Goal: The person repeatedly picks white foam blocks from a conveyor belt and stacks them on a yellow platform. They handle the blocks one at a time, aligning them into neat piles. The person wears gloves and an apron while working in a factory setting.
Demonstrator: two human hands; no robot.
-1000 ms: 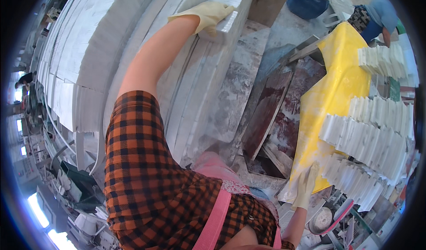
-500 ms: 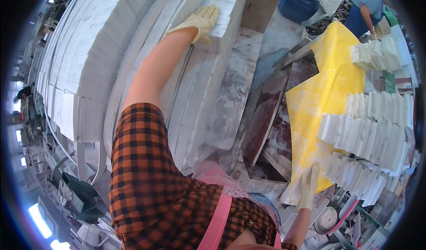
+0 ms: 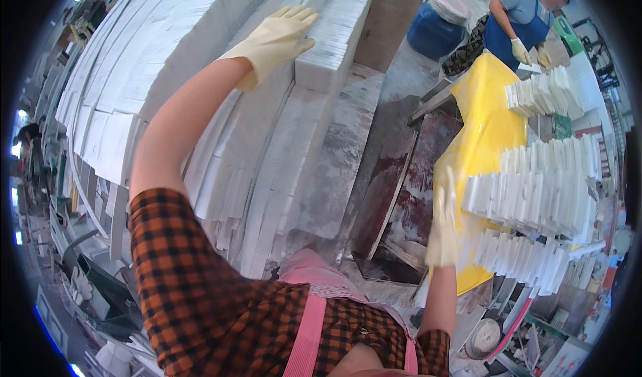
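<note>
White stone slabs (image 3: 200,109) lean stacked at my left, and a yellow sheet (image 3: 485,136) carries tile rows (image 3: 535,196) at my right. My gloved left hand (image 3: 277,39) lies flat, fingers spread, on a slab's edge. My gloved right hand (image 3: 443,223) hangs open just beside the tiles.

Workshop interior seen from above — a dusty grey concrete floor (image 3: 394,103) streaked with pale stone slurry. A rust-brown metal frame (image 3: 401,196) lies on the floor beside a bench covered in yellow sheeting (image 3: 485,136). A blue barrel (image 3: 438,26) stands at the far end, a brown board (image 3: 394,9) leaning just beside it. Bright daylight enters at the left rim (image 3: 15,149) — remaining edges are dim and cluttered.
</note>
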